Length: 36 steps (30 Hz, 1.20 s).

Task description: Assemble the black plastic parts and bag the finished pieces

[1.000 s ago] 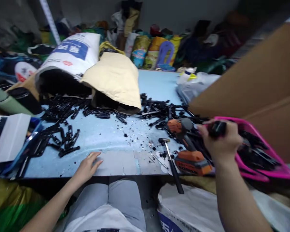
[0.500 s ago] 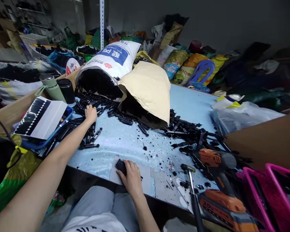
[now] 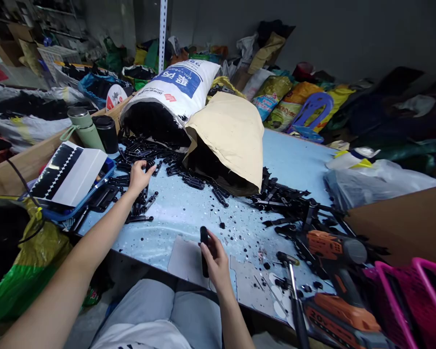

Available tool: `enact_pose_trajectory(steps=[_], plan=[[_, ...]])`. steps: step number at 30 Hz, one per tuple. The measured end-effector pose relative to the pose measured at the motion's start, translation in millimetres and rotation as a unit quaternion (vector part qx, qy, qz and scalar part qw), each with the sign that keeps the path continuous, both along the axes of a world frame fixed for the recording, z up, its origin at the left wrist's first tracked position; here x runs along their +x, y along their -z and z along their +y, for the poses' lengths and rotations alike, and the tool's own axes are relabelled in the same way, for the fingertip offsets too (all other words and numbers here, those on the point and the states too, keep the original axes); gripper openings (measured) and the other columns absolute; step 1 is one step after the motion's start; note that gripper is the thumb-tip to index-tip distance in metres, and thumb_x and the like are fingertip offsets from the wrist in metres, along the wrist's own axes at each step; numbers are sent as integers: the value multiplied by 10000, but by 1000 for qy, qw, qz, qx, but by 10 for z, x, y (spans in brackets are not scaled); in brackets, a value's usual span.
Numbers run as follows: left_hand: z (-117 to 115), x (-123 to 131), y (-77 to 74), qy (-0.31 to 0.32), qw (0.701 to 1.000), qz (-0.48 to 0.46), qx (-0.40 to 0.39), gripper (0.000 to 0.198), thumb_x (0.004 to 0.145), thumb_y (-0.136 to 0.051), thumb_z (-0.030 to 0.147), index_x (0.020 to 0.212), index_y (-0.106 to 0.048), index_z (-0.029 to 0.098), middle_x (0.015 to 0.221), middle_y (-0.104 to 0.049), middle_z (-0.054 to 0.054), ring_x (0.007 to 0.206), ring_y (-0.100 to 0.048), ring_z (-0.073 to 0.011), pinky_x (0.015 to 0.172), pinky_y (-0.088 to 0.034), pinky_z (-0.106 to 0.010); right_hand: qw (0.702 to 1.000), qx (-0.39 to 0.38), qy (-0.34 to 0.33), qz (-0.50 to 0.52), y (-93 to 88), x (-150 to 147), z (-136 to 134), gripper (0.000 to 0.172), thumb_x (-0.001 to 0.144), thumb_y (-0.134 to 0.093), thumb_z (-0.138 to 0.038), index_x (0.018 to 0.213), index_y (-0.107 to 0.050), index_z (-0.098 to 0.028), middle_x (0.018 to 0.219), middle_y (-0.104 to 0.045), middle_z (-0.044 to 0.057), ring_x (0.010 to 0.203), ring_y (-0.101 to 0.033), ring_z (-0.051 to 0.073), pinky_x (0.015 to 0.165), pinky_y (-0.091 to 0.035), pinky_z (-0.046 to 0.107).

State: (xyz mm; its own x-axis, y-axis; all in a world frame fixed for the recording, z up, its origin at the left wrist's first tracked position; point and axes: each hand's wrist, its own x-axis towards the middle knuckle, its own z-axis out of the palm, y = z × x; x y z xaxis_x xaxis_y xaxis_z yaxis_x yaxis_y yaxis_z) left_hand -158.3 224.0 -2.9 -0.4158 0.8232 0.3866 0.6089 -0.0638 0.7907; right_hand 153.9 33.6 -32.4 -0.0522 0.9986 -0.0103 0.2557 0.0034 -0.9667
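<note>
My right hand is closed on a long, narrow black plastic part, held nearly upright over the grey cardboard pad at the front edge of the table. Further off to the left, my left hand pinches a small black part between thumb and fingers. Around it spreads a pile of similar black plastic parts. Its exact shape is hard to make out against that pile.
A white sack and a tan paper sack lie with mouths facing me. More black parts spread at right, near a hammer, an orange cordless drill and a pink basket. A green bottle stands at left.
My right hand has lifted off the pad and turned the black part to stand lengthwise. My left hand, formerly down on the pile, now shows a part between its fingertips. The view shifted slightly.
</note>
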Motion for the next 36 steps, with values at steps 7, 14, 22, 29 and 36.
enact_pose_trajectory(steps=[7,14,22,29,36], plan=[[-1065,825,-90,228,943,-198,-136,312,865,-478,487,789,-430,188,575,-501,55,462,-479,-81,477,-374,-197,957,-132,1,260,-160,-325,307,515,805,-553,-544,1172,-431,-204,743,-582,-11,536,-614,136,522,-514,261],[-1669,1322,-15,340,887,-233,-207,357,851,-519,416,1118,-502,180,825,-576,5,472,-501,-58,456,-385,-187,964,-120,-22,237,-158,-345,238,650,808,-561,-542,1358,-407,-230,719,-592,-17,495,-543,108,472,-482,248],[-1772,1285,-80,354,930,4,-97,358,900,-478,297,1208,-597,158,918,-636,-83,862,-598,-180,791,-470,-303,975,136,-165,-55,-197,115,331,523,818,-630,-369,1308,-528,-218,998,-643,62,807,-598,146,721,-514,285],[-1892,1541,-42,266,963,-41,-4,353,929,-439,272,1230,-582,154,887,-610,-81,803,-585,-155,734,-468,-273,984,142,-110,0,-176,-61,206,504,881,-538,-389,1356,-473,-232,979,-625,62,573,-561,80,545,-510,230],[-1886,1588,-124,266,959,-77,63,340,930,-448,255,1229,-583,169,901,-626,-79,822,-580,-147,751,-474,-273,983,180,-24,21,-207,-317,74,488,913,-486,-354,1388,-428,-259,1052,-608,90,534,-530,74,512,-508,239]])
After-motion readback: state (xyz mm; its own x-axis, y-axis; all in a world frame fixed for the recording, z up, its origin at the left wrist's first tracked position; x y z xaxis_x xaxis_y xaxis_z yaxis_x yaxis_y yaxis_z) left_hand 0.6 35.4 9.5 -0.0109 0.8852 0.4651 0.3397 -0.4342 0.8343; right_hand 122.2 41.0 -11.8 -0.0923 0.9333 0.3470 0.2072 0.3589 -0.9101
